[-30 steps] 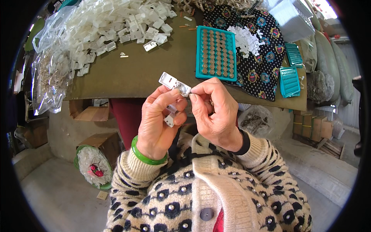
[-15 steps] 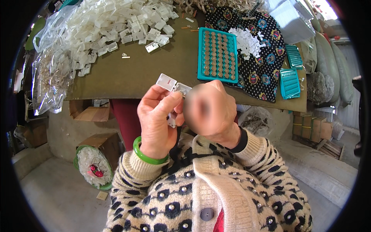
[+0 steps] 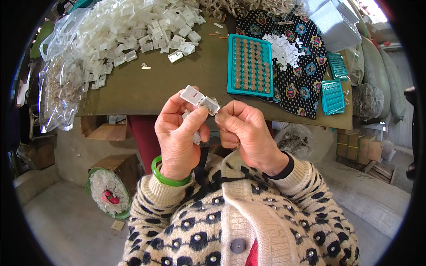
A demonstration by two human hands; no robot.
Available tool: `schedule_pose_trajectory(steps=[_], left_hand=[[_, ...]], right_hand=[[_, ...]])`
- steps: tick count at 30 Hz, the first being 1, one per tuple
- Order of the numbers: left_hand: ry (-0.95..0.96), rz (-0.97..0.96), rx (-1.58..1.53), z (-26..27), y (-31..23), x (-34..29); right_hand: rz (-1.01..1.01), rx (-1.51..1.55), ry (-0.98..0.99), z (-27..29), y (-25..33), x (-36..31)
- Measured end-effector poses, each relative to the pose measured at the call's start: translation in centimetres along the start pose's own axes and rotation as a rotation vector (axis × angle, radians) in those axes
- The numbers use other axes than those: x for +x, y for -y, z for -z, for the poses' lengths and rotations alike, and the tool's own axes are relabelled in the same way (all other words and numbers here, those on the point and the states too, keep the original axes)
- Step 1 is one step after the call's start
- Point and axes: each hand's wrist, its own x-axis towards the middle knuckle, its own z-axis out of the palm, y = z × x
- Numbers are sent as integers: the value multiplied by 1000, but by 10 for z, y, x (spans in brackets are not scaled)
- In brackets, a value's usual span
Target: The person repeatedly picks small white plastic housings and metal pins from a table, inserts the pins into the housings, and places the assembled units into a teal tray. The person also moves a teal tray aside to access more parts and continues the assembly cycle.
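Note:
My left hand (image 3: 179, 133), with a green bangle at its wrist, is closed on a small white plastic box (image 3: 191, 95). The hinged lid stands swung back, and the thumb presses at the box's base. Lower in the same palm, another white piece (image 3: 196, 138) shows between the fingers. My right hand (image 3: 248, 131) is in a pinch at the box's right end, thumb against forefinger. Whatever those fingertips hold is too small or hidden to name. A thin clear loop seems to stick up behind the box's base.
On the table (image 3: 146, 88) lies a big heap of white plastic boxes (image 3: 133, 26), beside a clear bag (image 3: 62, 88). A teal tray (image 3: 250, 91) holds rows of round brown pieces. White slips (image 3: 286, 51) lie on a patterned black cloth (image 3: 295, 95); smaller teal trays (image 3: 333, 97) stand right.
My right hand has come down and away from the camera, turning so its thumb and forefinger pinch at the box's end. My left hand keeps its hold almost in place.

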Motion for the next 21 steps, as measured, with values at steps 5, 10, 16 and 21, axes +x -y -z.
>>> schedule_pose_trajectory(steps=[5, 10, 16, 21], left_hand=[[126, 130, -171, 3, -7, 0], [107, 131, -40, -3, -5, -6], [122, -182, 376, -9, 7, -21], [160, -562, 682, -16, 21, -23]], right_hand=[[123, -95, 80, 0, 3, -3], [343, -335, -38, -9, 5, -9], [365, -274, -43, -12, 0, -5], [269, -238, -40, -4, 2, -14]])
